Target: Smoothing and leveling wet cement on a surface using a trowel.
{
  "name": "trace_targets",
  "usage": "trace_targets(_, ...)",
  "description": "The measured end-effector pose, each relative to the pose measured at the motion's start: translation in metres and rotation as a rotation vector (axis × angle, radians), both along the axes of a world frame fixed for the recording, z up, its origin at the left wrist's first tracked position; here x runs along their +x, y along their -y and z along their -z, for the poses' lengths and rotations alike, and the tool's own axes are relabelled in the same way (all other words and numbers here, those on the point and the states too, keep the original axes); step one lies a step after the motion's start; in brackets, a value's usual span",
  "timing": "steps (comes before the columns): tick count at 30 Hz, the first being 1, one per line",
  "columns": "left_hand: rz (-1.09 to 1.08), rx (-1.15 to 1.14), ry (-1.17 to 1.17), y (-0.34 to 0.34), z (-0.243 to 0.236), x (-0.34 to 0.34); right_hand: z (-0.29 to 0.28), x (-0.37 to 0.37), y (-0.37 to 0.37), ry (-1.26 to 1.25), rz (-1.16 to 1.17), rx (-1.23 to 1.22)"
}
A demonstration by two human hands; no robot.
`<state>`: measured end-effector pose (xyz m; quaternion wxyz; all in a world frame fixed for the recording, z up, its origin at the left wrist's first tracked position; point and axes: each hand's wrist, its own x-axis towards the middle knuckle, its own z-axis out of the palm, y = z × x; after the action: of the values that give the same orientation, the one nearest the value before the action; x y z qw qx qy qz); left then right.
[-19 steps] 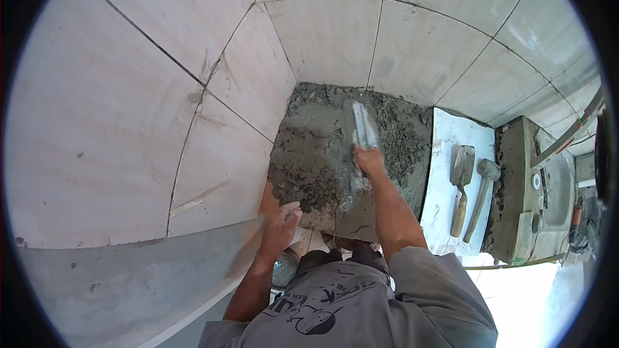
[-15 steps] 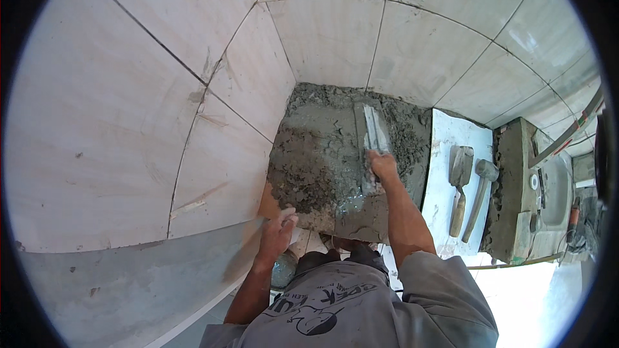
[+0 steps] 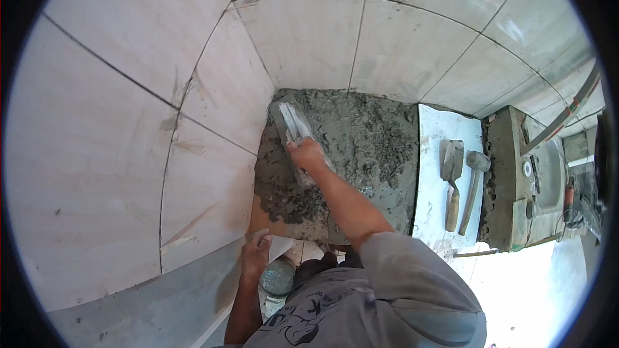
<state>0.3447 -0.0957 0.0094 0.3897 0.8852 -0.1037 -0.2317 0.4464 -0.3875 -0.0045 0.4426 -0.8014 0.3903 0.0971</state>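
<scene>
My right hand [image 3: 308,156] is wrapped round the handle of a finishing trowel [image 3: 296,126], a long flat blade smeared with grey mortar. The blade lies on the left part of a wet mortar bed [image 3: 348,129], close to the left tiled wall. Parts of the bed are smooth, others crumbly. My left hand [image 3: 256,252] holds nothing that I can see; its fingers are loosely bent and apart, with pale dust on the tips. It hangs beside the lower left wall, near a white edge [image 3: 281,245] and the bed's near left corner.
On a white slab [image 3: 433,200] right of the bed lie a pointing trowel [image 3: 452,167] and a mallet [image 3: 476,174]. Farther right stands a concrete ledge [image 3: 506,180] with a sink basin [image 3: 552,174]. A bucket [image 3: 278,277] is by my legs. Tiled walls [image 3: 412,45] enclose the bed.
My right hand has swept the finishing trowel from the right part of the mortar to the left, leaning the blade leftward. My left hand has dropped slightly lower. The view has shifted a little.
</scene>
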Motion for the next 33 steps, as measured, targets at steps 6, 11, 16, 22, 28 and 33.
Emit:
trace_targets(6,0.039,-0.081,-0.02,0.036,0.014,0.003,0.001,-0.051,0.095,-0.101,-0.039,-0.262)
trace_targets(11,0.224,-0.002,-0.034,0.069,0.003,-0.015,0.0,-0.133,0.14,-0.197,0.045,-0.373)
trace_targets(16,0.176,-0.18,-0.098,0.104,-0.012,-0.02,0.002,-0.152,0.157,-0.231,0.184,-0.314)
trace_targets(22,0.237,-0.028,0.03,0.081,-0.006,-0.019,0.015,-0.165,0.165,-0.228,0.182,-0.335)
trace_targets(28,0.166,0.025,-0.12,0.032,0.05,-0.035,0.032,-0.196,0.124,-0.125,0.129,-0.181)
trace_targets(33,0.25,0.028,-0.23,0.082,0.016,-0.038,0.008,-0.229,0.071,-0.21,0.096,-0.149)
